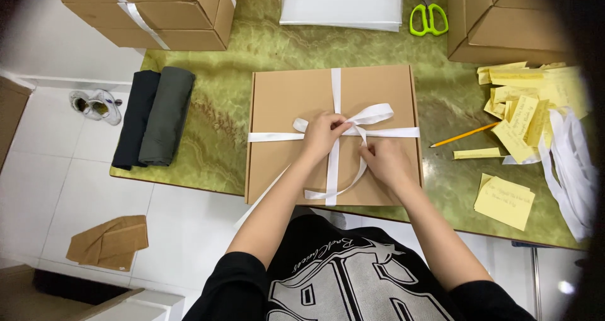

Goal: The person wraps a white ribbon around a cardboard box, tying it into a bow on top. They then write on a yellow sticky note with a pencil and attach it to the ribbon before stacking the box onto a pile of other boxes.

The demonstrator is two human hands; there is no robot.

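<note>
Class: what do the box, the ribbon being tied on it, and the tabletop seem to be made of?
Box: matte brown cardboard, with folded edges. Ribbon: white, smooth, probably satin fabric; it loops softly. Tabletop: glossy green, veined like marble, perhaps an imitation.

A plain brown box [283, 106] was crossed by white ribbon [335, 94]. The table [227, 106] was marbled green and brown. Black and grey rolled cloths [154, 116] were seen, green-handled scissors [428, 18], pale yellow notes [504, 201], an orange pencil [463, 135], white floor tiles [50, 169].
</note>
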